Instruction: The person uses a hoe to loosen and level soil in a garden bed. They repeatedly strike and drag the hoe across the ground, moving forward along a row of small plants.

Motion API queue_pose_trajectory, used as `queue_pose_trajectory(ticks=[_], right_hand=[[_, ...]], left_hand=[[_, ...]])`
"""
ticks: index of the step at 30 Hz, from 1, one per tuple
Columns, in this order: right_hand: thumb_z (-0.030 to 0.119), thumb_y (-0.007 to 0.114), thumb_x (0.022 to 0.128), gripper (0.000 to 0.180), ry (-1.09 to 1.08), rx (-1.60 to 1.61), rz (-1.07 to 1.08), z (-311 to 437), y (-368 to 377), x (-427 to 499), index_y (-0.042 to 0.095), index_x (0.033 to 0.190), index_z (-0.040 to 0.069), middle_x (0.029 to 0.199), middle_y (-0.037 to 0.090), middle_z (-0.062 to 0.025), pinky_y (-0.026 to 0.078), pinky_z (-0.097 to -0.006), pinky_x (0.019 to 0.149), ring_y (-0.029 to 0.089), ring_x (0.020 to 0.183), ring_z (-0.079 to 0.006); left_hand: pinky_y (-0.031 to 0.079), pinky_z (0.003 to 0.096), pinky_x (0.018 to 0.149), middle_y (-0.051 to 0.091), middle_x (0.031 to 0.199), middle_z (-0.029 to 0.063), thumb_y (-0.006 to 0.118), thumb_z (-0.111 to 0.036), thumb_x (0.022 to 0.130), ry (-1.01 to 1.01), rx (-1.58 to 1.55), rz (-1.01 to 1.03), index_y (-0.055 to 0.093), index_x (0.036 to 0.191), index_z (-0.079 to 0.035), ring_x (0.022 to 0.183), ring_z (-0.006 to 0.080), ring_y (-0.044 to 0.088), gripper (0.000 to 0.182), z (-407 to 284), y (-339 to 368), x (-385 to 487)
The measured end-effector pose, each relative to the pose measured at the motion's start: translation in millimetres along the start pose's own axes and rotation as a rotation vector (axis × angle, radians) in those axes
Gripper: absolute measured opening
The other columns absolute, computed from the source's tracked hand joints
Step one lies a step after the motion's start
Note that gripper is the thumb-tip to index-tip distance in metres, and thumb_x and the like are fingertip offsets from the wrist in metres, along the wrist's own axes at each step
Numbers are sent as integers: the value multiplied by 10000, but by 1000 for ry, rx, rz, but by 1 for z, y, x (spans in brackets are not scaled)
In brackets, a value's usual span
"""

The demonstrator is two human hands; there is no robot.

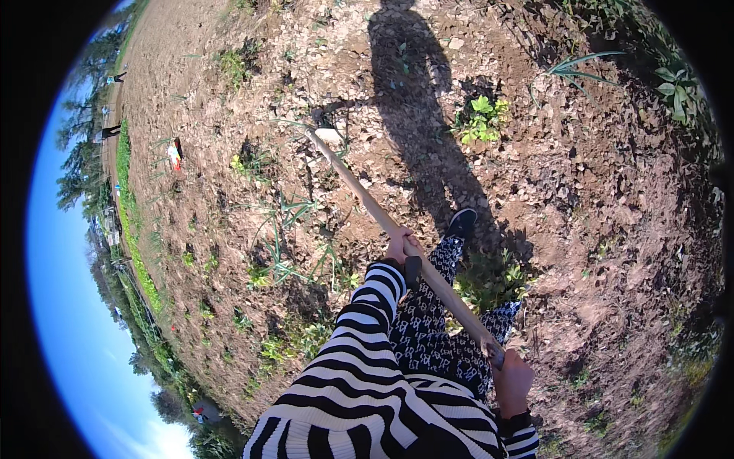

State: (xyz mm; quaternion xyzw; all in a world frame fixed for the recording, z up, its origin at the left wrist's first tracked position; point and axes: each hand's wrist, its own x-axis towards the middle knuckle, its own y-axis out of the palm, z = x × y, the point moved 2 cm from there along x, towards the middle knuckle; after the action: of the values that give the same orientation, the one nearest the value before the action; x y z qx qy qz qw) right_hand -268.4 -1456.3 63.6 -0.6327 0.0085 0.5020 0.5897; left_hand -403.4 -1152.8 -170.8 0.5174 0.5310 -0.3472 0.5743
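Observation:
My left hand [401,242] is closed around the middle of a long wooden tool handle [367,198]. Near the handle's lower end, my right hand [513,378] grips it close to my hip. The handle runs up and to the left, away from my body. At its far end a pale metal blade [328,135], likely a hoe's, rests at the soil among dry leaves. Long thin green leaves [281,246] grow left of my left hand. A bright green leafy plant [483,119] stands right of the blade, beyond my shadow.
My dark shoe [462,222] is on leaf-strewn soil. Scattered small plants grow across the sloping field, with an onion-like plant [573,70] at the upper right. A white and red object [174,156] lies to the left. Distant people [109,132] stand near a green crop row [129,212].

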Motion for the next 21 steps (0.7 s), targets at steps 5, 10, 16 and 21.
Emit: queue_pose_trajectory(ticks=[5, 10, 16, 21], right_hand=[[212, 680, 693, 266, 24, -19, 6, -16, 10, -12, 474, 773, 65, 655, 545, -92, 454, -378, 481, 575, 551, -273], [215, 660, 710, 251, 54, -18, -36, -28, 10, -28, 461, 750, 67, 635, 528, -86, 431, -384, 463, 556, 534, -270], [164, 630, 718, 188, 82, -42, -56, -61, -2, -53, 472, 746, 66, 650, 533, -93, 422, -378, 475, 560, 567, -271], [181, 629, 729, 201, 36, -14, -95, -51, 0, -47, 464, 739, 67, 636, 524, -89, 420, -375, 467, 557, 554, -264]], left_hand=[[437, 339, 523, 411, 547, 2, 551, -161, 759, -16, -24, 32, 432, 685, -114, 493, 150, 429, 148, 24, -9, 8], [420, 303, 510, 410, 527, -18, 527, -116, 762, -26, -48, -1, 408, 649, -119, 477, 129, 424, 164, 40, -1, -8], [426, 328, 538, 423, 540, -15, 537, -124, 750, -143, -127, 48, 430, 621, -112, 491, 131, 432, 168, 74, 11, -29], [430, 324, 548, 408, 540, -19, 539, -118, 751, -99, -127, 26, 423, 626, -112, 499, 131, 429, 171, 55, 18, -41]])
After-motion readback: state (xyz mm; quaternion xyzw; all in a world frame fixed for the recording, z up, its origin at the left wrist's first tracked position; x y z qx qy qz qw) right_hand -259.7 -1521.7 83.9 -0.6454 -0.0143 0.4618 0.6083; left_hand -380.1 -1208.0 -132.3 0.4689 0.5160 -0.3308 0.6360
